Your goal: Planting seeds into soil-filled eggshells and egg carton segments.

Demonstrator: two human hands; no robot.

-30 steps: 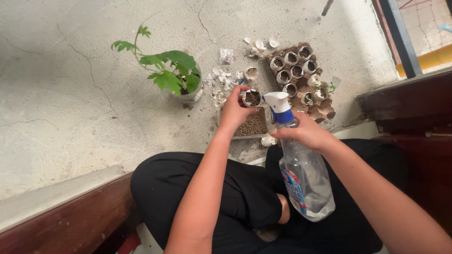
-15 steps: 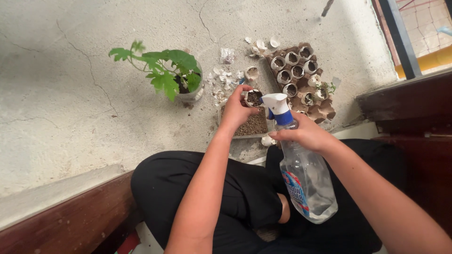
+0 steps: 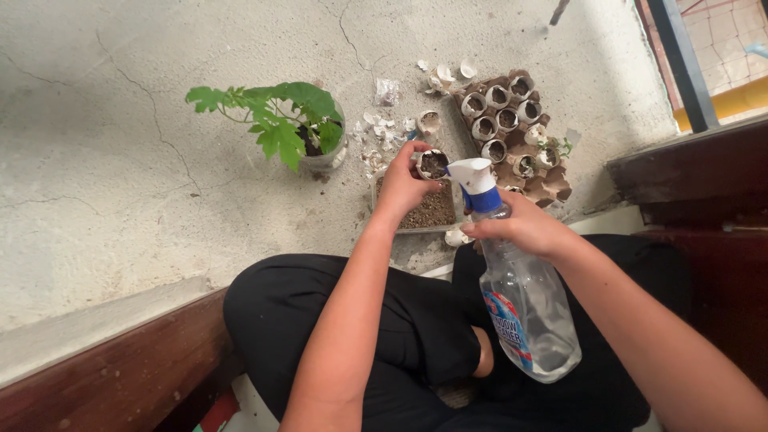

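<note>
- Gripping soil-filled eggshell (image 3: 432, 164) in left hand (image 3: 400, 186), fingers closed round it, above soil tray (image 3: 429, 213)
- right hand (image 3: 524, 228) clasping spray bottle (image 3: 520, 300) neck, nozzle beside eggshell
- egg carton (image 3: 512, 132) sitting just beyond

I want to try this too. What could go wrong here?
The eggshell full of soil is thin, so the left hand might crack it. The spray bottle in the right hand points very close, so a hard squirt may splash soil out onto the floor.
</note>
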